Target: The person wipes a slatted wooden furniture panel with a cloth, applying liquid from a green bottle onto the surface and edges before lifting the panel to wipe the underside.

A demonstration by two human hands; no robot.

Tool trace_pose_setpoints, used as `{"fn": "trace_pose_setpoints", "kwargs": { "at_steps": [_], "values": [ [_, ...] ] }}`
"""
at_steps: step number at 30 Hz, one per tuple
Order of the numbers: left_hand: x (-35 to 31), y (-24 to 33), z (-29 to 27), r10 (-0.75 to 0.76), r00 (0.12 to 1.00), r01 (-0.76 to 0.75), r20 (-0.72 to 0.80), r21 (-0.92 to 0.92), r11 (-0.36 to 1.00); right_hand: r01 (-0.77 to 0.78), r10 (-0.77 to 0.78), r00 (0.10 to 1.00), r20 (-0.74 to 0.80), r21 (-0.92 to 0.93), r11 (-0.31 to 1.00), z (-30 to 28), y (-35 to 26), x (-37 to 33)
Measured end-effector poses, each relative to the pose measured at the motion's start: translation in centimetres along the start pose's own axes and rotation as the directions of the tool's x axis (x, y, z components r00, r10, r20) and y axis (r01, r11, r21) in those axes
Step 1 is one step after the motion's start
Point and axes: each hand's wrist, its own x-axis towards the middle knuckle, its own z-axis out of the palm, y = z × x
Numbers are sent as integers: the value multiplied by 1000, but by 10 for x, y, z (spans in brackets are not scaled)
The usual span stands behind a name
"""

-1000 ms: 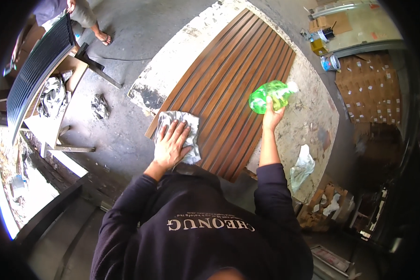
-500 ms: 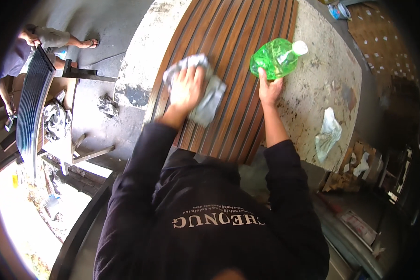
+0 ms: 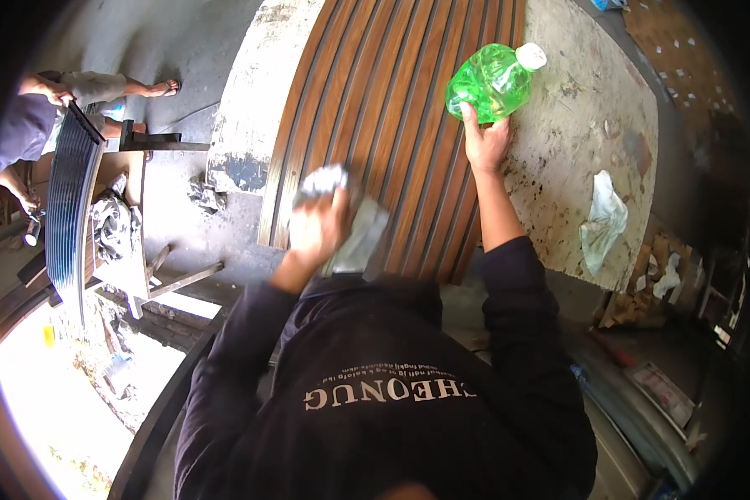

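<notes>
A slatted wooden panel [image 3: 408, 125], brown with dark grooves, lies on a worn, stained table [image 3: 575, 167]. Near the panel's front left part, my left hand [image 3: 318, 229] presses a crumpled grey-white rag [image 3: 365, 229] against the slats; hand and rag are blurred by motion. My right hand [image 3: 487, 143] grips a clear green plastic bottle [image 3: 487, 83] with a white cap [image 3: 531, 57]. The bottle is tilted, its cap pointing right, over the panel's right edge. A second pale cloth [image 3: 603, 221] lies by itself on the table's right side.
At the left, another person [image 3: 33, 125] holds a dark ribbed panel [image 3: 73, 200] at a wooden stand [image 3: 146, 242] with a crumpled cloth [image 3: 115, 225] on it. A rag [image 3: 207, 197] lies on the floor between. Torn cardboard [image 3: 654, 275] is at the right.
My left hand has drawn the rag toward me along the slats. My right hand and the bottle have shifted slightly away from me. The whole view has moved a little.
</notes>
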Motion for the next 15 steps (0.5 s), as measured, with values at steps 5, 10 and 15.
{"fn": "trace_pose_setpoints", "kwargs": {
  "at_steps": [5, 10, 15],
  "values": [
    [37, 2, -2, -149, 966, 150, 211, 14, 989, 22, -23, 999, 22, 28, 999, 0, -8, -1],
    [-81, 21, -50, -85, 881, 128, 465, -61, 990, -63, 63, 998, 8, 47, 997, -3, -9, -2],
    [-113, 1, -88, -224, 744, 268, 630, 26, 963, -31, 31, 1000, -7, -17, 999, 1, -6, 5]
  ]
}}
